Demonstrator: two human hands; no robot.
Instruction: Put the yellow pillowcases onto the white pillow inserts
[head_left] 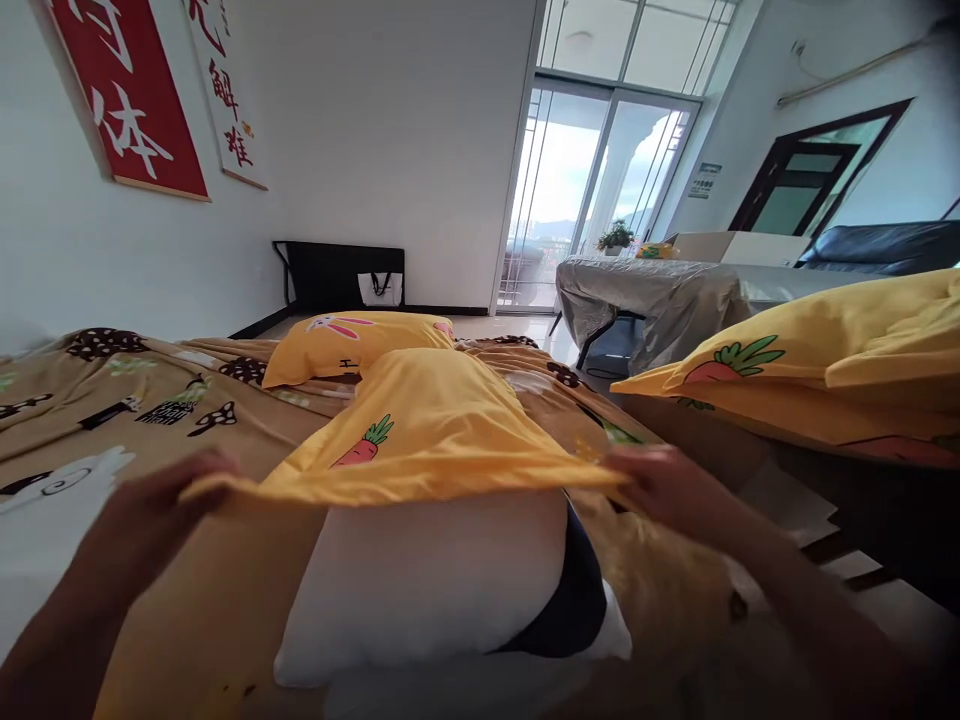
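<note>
A yellow pillowcase [450, 420] with a carrot print covers the far part of a white pillow [442, 580] that has a dark patch at its right corner. The near half of the pillow shows bare below the case's open edge. My left hand [176, 495] grips the left end of that edge, fingers closed round the cloth. At the right end, my right hand [652, 480] pinches the same edge, so the hem is stretched taut between both hands. The pillow lies flat on a brown patterned blanket [247, 560].
Another yellow pillow [322, 345] with a rabbit print lies farther back on the bed. Yellow carrot-print bedding [810, 360] is piled at the right. Beyond stand a covered table [645, 285] and a white bag [380, 289] by the wall.
</note>
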